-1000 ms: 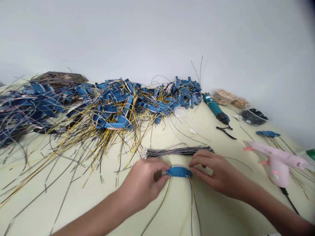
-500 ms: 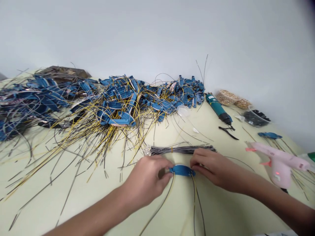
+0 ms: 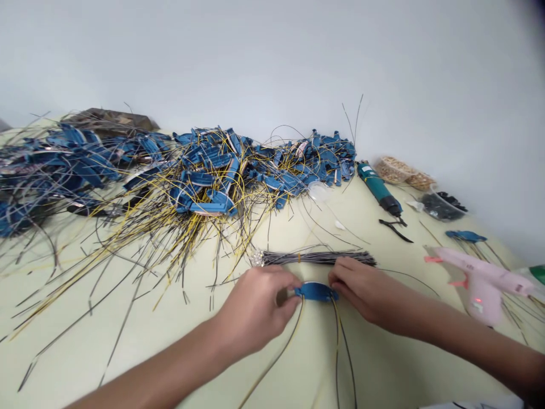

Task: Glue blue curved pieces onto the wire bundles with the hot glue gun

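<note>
- The pale grey wall (image 3: 272,62) fills the far side of the scene
- The pale yellow bench (image 3: 395,375) spreads below it and carries everything else
- A tangled heap of blue parts (image 3: 204,159) covers the far left and far middle of the bench, with yellow, black and grey wires trailing out of it toward the near left
- The left hand (image 3: 259,304) and the right hand (image 3: 366,289) are apart from each other, each with thumb and fingers pinched on one end of the same small part
- A bundle of grey wires (image 3: 315,258) lies from left to right just beyond the hands, gathered by a yellowish band, with whitish tips at its left end
- A pink glue gun (image 3: 481,278) lies on the right, a red light glowing on its handle
- A brown box (image 3: 113,119) sits at the far left, behind the heap
- A teal power tool (image 3: 378,184) lies at the far right, near the heap's right end
- A clear tub (image 3: 434,215) of black pieces stands farther right
- The held blue part (image 3: 315,291) is between the hands, near the middle, its yellow and dark wires (image 3: 338,325) hanging from both ends toward the near side
- Another blue part (image 3: 466,235) lies beyond the glue gun
- A white scrap (image 3: 339,225) lies beyond the bundle
</note>
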Available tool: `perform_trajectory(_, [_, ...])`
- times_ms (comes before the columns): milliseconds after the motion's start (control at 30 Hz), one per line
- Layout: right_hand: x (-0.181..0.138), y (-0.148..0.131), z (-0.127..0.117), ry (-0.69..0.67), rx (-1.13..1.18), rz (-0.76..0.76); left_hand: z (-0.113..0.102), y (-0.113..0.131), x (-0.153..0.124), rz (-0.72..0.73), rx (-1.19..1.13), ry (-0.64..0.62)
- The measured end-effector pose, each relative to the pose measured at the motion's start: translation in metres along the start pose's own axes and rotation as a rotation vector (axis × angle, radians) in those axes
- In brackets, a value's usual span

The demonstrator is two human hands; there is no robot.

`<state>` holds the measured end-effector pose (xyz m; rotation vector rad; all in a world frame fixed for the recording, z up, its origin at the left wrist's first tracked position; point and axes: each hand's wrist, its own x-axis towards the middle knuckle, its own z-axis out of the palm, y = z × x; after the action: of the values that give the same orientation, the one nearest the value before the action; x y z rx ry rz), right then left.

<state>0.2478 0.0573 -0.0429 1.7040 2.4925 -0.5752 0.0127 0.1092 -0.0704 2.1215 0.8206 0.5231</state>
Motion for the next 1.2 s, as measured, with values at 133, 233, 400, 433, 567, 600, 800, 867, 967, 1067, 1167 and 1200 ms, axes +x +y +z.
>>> perform_trajectory(133, [0.0001,0.0014,0.0032,0.011,-0.02,-0.014,-0.0003,0.0014,-0.0004,0.0,0.002,0.009])
perform_trajectory(233, [0.0002,0.0014,0.004,0.021,-0.025,-0.028,-0.0002,0.0016,-0.0008,-0.004,0.002,0.017])
perform_trajectory(400, [0.0008,-0.0001,0.0036,0.021,-0.027,-0.046,0.0007,0.0008,-0.0001,-0.012,-0.003,0.032])
perform_trajectory(433, [0.0009,-0.0004,0.0036,0.022,-0.027,-0.048,0.0008,0.0007,0.0001,-0.013,-0.003,0.032])
perform_trajectory(567, [0.0012,-0.0018,0.0036,0.038,-0.034,-0.054,0.0004,0.0007,0.001,-0.015,-0.001,0.036])
perform_trajectory(600, [0.0013,-0.0022,0.0036,0.044,-0.037,-0.055,0.0002,0.0008,0.001,-0.015,0.0,0.038])
perform_trajectory(800, [0.0014,-0.0027,0.0039,0.071,-0.075,-0.069,-0.0005,0.0015,0.0002,-0.007,0.006,0.04])
perform_trajectory(867, [0.0016,-0.0027,0.0041,0.072,-0.091,-0.074,-0.0005,0.0015,0.0002,-0.003,0.008,0.033])
perform_trajectory(967, [0.002,-0.0031,0.0044,0.072,-0.124,-0.085,-0.0004,0.0014,0.0006,-0.004,0.013,0.028])
perform_trajectory(1067, [0.0016,-0.0036,0.0047,0.068,-0.161,-0.097,-0.001,0.0017,0.0011,-0.011,0.019,0.022])
perform_trajectory(1167, [0.0004,-0.0035,0.005,0.064,-0.201,-0.106,-0.0022,0.0017,0.0011,-0.019,0.021,0.011])
perform_trajectory(1200, [0.0,-0.0035,0.0049,0.062,-0.216,-0.111,-0.0026,0.0011,0.0011,-0.021,0.022,0.006])
